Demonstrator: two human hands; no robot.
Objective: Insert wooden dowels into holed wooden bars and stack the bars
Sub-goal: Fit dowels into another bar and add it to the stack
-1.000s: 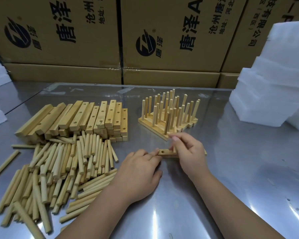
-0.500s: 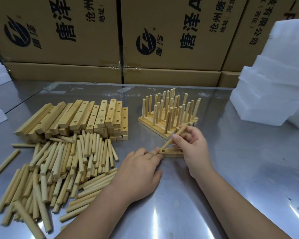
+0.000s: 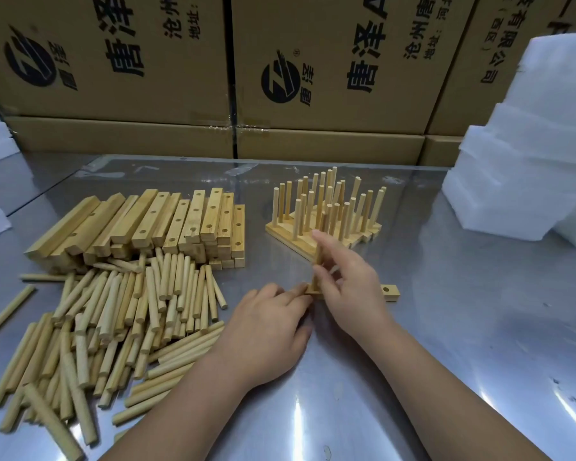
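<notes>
One dowel (image 3: 319, 257) stands upright in my right hand (image 3: 353, 287), pinched between thumb and first fingers (image 3: 330, 244), its lower end down at the left end of the bar (image 3: 390, 293) that lies flat on the bench (image 3: 463, 344) just in front of me. My left hand (image 3: 266, 334) sits low on the bench, fingers fairly straight and touching the bar's left end, pinning it so it can't skid on this shiny steel. The job right now, as I read it, is to seat this peg. I want it dead vertical before I push, because a tilted dowel could bind at the mouth of the socket or lever the bar up. I can't tell whether the tip is already in or only resting on the rim, since my own hand hides that, so I'll go by feel: a small twist as I press straight down. The right-end hole (image 3: 385, 289) is bare and in plain view, so that one wants a peg afterwards. The loose dowels (image 3: 130, 321) lie heaped just to my left, near enough to grab. Beyond the bar stands the finished stack (image 3: 326, 211), pegs bristling upward close to my knuckles, so I must mind not to knock it. Empty bars (image 3: 153, 224) wait in a pile beyond the heap. Firm, straight press now, left fingers bearing down.
</notes>
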